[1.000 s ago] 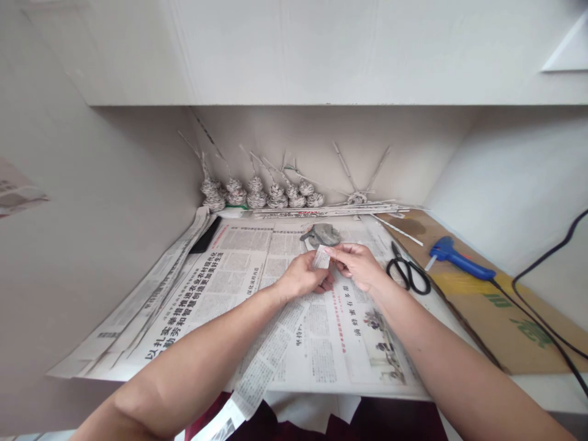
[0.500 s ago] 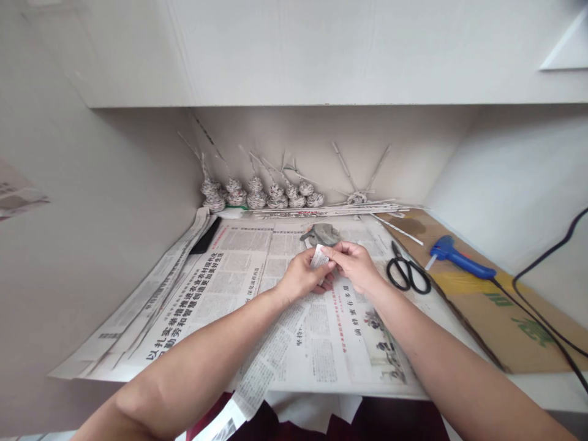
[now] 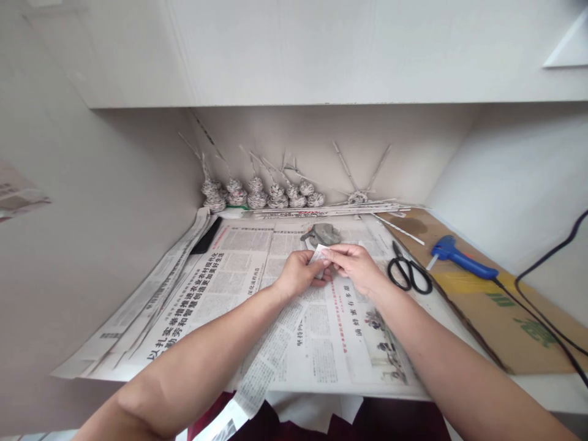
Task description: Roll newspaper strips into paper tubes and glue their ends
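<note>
Two bare hands, one newsprint strip (image 3: 263, 375) between them; positions logged from the black-handled scissors (image 3: 410, 272). Both hands are to the left of the scissors, above a printed newspaper sheet (image 3: 239, 275). Left hand (image 3: 301, 272): thumb and fingers clamped on the strip near its upper end, thumb lying across the front face, some fingertips curled below it. Right hand (image 3: 351, 263), the nearer of the two to the scissors: thumb and index finger together at the right edge of that same end; how firmly they pinch, cannot tell. The short pale tip of the strip stands out above the left thumb, between the hands. Remaining length runs down beneath the left hand, away from the scissors, and over the sheet's near edge.

Also noted: crumpled grey cloth (image 3: 324, 234), left of the scissors and farther back. Blue glue gun (image 3: 466, 258), right of the scissors, on brown cardboard (image 3: 487, 343). Beyond the scissors and leftward, slim paper rods (image 3: 321, 211) lying flat, a row of woven paper gourds (image 3: 256, 199) behind them. Far left of the scissors, overlapping newspaper strips (image 3: 169, 282)
</note>
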`<action>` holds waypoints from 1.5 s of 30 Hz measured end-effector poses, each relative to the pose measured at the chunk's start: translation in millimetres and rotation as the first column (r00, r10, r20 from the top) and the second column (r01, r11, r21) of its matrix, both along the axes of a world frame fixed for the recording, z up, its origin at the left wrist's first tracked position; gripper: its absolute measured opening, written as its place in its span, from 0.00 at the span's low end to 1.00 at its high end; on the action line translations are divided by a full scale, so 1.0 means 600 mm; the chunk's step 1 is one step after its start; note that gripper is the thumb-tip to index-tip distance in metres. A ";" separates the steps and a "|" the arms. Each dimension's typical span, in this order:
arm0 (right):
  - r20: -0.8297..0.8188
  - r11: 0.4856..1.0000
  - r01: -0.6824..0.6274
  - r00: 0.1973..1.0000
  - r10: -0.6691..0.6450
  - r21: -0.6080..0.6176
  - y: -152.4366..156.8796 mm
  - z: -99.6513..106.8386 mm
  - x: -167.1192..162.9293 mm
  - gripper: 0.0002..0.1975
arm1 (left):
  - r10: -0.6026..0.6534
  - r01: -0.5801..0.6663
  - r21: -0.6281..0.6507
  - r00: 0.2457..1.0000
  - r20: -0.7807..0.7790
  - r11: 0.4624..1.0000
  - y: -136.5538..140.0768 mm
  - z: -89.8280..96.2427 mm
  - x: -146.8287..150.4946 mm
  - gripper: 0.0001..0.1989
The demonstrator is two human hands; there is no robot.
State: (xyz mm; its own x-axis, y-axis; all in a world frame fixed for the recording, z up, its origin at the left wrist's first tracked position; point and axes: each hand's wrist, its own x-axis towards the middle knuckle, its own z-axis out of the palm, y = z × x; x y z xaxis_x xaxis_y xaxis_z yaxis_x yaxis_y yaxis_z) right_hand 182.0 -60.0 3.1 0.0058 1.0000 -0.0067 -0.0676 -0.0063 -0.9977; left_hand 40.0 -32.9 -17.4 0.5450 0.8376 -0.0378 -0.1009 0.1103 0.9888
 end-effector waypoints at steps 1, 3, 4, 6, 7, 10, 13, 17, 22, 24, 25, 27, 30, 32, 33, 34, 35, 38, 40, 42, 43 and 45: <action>-0.006 1.000 0.015 1.000 -0.015 0.000 0.000 0.000 -0.001 0.15 | -0.001 0.001 0.001 1.000 -0.010 1.000 0.000 -0.001 0.001 0.14; -0.013 0.999 0.043 0.999 -0.043 -0.009 0.000 -0.001 -0.003 0.15 | -0.003 0.003 0.010 0.999 -0.032 1.000 -0.002 -0.001 0.002 0.14; -0.019 0.998 0.057 0.998 -0.057 -0.015 0.001 -0.002 -0.004 0.14 | -0.006 0.007 0.016 0.999 -0.039 1.000 -0.003 -0.001 0.003 0.15; -0.034 0.997 0.075 0.997 -0.076 -0.023 0.002 -0.002 -0.005 0.14 | -0.016 0.018 0.023 0.999 -0.047 1.000 -0.004 -0.001 0.003 0.15; -0.041 0.997 0.080 0.996 -0.081 -0.023 0.003 -0.002 -0.006 0.15 | -0.024 0.025 0.027 0.998 -0.053 0.999 -0.004 -0.001 0.003 0.15; -0.056 0.996 0.082 0.995 -0.083 -0.020 0.003 -0.003 -0.007 0.16 | -0.036 0.040 0.048 0.996 -0.083 0.998 -0.005 0.000 0.002 0.16; -0.061 0.996 0.084 0.994 -0.086 -0.032 0.002 -0.005 -0.008 0.17 | -0.041 0.046 0.056 0.994 -0.099 0.997 -0.007 0.001 0.001 0.15; -0.050 0.996 0.084 0.995 -0.085 -0.019 0.001 -0.005 -0.005 0.17 | -0.086 0.089 0.047 0.994 -0.073 0.995 -0.009 0.002 0.000 0.17; 0.016 0.997 -0.074 0.997 0.074 -0.013 0.000 0.002 0.007 0.15 | -0.135 0.135 -0.012 0.991 0.001 0.991 -0.007 0.003 -0.003 0.17; 0.036 0.995 -0.102 0.994 0.102 -0.007 0.000 0.002 0.010 0.14 | -0.145 0.145 -0.026 0.989 -0.002 0.989 -0.006 0.003 -0.002 0.17; 0.036 0.995 -0.102 0.994 0.102 0.000 0.000 0.001 0.011 0.14 | -0.149 0.149 -0.025 0.989 -0.006 0.989 -0.006 0.002 -0.002 0.18; 0.016 0.996 -0.084 0.996 0.084 0.009 0.001 -0.001 0.009 0.13 | -0.152 0.152 -0.012 0.988 -0.013 0.988 -0.006 0.001 -0.002 0.18; -0.012 0.998 -0.057 0.998 0.057 0.009 0.002 -0.005 0.005 0.13 | -0.159 0.159 -0.003 0.987 -0.034 0.987 -0.007 0.001 -0.001 0.17; -0.022 0.999 -0.049 0.999 0.049 0.007 0.001 -0.006 0.002 0.13 | -0.163 0.163 -0.008 0.985 -0.047 0.987 -0.008 0.002 -0.001 0.17; -0.031 0.999 -0.047 0.998 0.047 0.006 0.001 -0.007 0.001 0.13 | -0.167 0.166 -0.013 0.985 -0.050 0.986 -0.008 0.003 -0.001 0.17; -0.044 0.999 -0.048 0.998 0.048 0.004 0.000 -0.008 0.000 0.14 | -0.171 0.170 -0.016 0.984 -0.048 0.985 -0.008 0.003 -0.001 0.18; -0.060 0.999 -0.054 0.997 0.054 0.002 -0.001 -0.008 -0.001 0.14 | -0.175 0.174 -0.019 0.984 -0.044 0.985 -0.008 0.004 -0.001 0.18; -0.098 0.995 -0.104 0.990 0.104 0.009 -0.003 -0.006 0.001 0.14 | -0.195 0.194 -0.029 0.981 -0.024 0.981 -0.008 0.005 -0.002 0.19; -0.092 0.989 -0.146 0.985 0.147 0.013 -0.004 -0.002 0.004 0.13 | -0.210 0.209 -0.036 0.977 -0.023 0.977 -0.008 0.004 -0.002 0.20; -0.065 0.984 -0.176 0.982 0.175 -0.001 -0.004 0.001 0.006 0.13 | -0.225 0.223 -0.047 0.974 -0.031 0.974 -0.009 0.004 -0.001 0.20; -0.054 0.984 -0.176 0.983 0.175 -0.007 -0.004 0.002 0.007 0.13 | -0.229 0.228 -0.050 0.973 -0.034 0.972 -0.009 0.004 0.000 0.19; -0.043 0.990 -0.139 0.989 0.139 0.001 -0.003 0.003 0.007 0.13 | -0.230 0.228 -0.048 0.973 -0.034 0.973 -0.010 0.004 0.001 0.19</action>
State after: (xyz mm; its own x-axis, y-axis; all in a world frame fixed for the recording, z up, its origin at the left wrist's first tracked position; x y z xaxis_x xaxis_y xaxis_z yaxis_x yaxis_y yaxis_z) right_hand 186.2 -62.0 4.8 -0.1340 0.9910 -0.0056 -0.1091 -0.0204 -0.9938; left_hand 40.5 -39.1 -15.1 0.7192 0.6880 -0.0966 -0.0292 0.1689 0.9852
